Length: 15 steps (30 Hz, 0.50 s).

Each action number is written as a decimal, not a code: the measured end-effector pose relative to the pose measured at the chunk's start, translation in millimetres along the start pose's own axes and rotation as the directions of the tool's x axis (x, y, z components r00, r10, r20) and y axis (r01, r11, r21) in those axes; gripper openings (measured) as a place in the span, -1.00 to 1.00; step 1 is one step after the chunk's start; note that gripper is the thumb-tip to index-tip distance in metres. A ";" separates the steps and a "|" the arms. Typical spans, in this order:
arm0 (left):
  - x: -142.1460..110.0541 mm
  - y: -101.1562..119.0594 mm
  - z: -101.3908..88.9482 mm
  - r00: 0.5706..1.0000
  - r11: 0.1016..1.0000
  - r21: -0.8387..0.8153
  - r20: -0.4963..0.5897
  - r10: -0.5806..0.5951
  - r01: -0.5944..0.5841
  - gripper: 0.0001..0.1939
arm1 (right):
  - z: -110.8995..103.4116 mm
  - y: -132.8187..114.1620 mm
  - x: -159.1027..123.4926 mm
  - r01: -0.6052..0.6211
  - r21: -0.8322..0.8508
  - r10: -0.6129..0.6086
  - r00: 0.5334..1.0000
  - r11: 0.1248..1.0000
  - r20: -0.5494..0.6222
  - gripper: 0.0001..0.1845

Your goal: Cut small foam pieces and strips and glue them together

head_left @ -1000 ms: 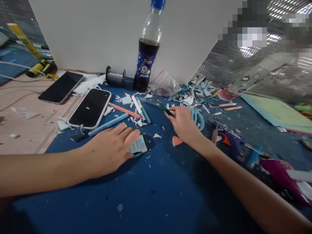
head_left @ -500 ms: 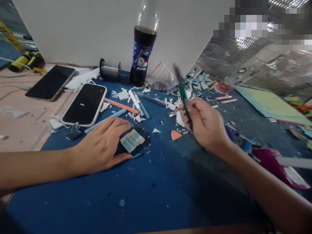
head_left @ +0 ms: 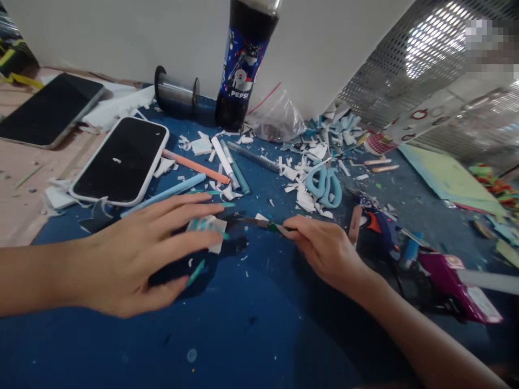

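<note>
In the head view my left hand (head_left: 150, 254) is spread, with its fingers apart, over a small white piece with teal stripes (head_left: 217, 222). The fingers partly cover that piece, so I cannot tell whether they touch it. My right hand (head_left: 320, 251) is closed around a green-handled knife (head_left: 272, 227). Its narrow dark blade points left, with the tip a little to the right of the striped piece. Most of the handle is hidden in my fingers. Light blue scissors (head_left: 324, 186) lie beyond my right hand, among white scraps.
Pens, including an orange one (head_left: 198, 166), lie beyond my left hand. A white-edged phone (head_left: 119, 162), a spool (head_left: 176, 94), a Pepsi bottle (head_left: 241, 70) and a plastic bag (head_left: 279, 116) stand or lie behind. At right are a blue glue gun (head_left: 383, 232) and a magenta one (head_left: 450, 283).
My right hand has lowered the knife from upright to nearly level, pointing left beside the striped piece. My left hand's fingers have stretched out over that piece. The scissors now show.
</note>
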<state>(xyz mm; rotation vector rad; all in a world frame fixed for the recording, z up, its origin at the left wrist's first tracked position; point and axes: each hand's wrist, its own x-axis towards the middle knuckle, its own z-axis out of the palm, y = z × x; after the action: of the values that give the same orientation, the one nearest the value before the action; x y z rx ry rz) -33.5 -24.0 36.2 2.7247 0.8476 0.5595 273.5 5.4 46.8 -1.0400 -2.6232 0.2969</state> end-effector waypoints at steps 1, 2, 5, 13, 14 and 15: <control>-0.5 0.5 -0.9 0.998 0.998 0.042 0.054 0.043 -0.045 -0.40 | 2.7 -0.1 -1.6 0.026 -0.003 -0.026 0.999 1.000 -0.027 -0.67; -1.2 0.8 -1.4 0.991 0.993 0.080 0.107 0.077 -0.086 -0.34 | 5.2 -0.4 -3.1 0.047 -0.005 -0.047 0.998 0.999 -0.046 -0.69; -2.9 0.2 -1.5 0.974 0.985 0.131 0.208 0.088 -0.117 -0.16 | 10.8 -1.9 -6.9 0.080 -0.089 -0.081 0.997 0.993 -0.011 -0.59; -3.3 0.1 3.8 0.976 0.992 0.116 0.218 0.029 -0.055 -0.10 | 11.4 -3.2 -3.7 0.194 -0.337 -0.161 0.979 0.921 0.123 -0.44; -3.5 0.4 4.9 0.976 0.993 0.109 0.214 0.024 -0.049 -0.10 | 11.7 -2.9 -1.1 0.209 -0.353 -0.174 0.977 0.912 0.127 -0.45; -3.6 0.5 5.8 0.978 0.994 0.099 0.209 0.021 -0.042 -0.11 | 12.1 -2.3 1.7 0.224 -0.366 -0.189 0.974 0.903 0.128 -0.46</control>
<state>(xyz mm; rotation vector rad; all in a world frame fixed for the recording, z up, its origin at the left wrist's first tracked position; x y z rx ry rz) -33.5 -27.2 30.1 2.8309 0.8018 0.2361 266.7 4.0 36.5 -0.8565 -2.9140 -0.2286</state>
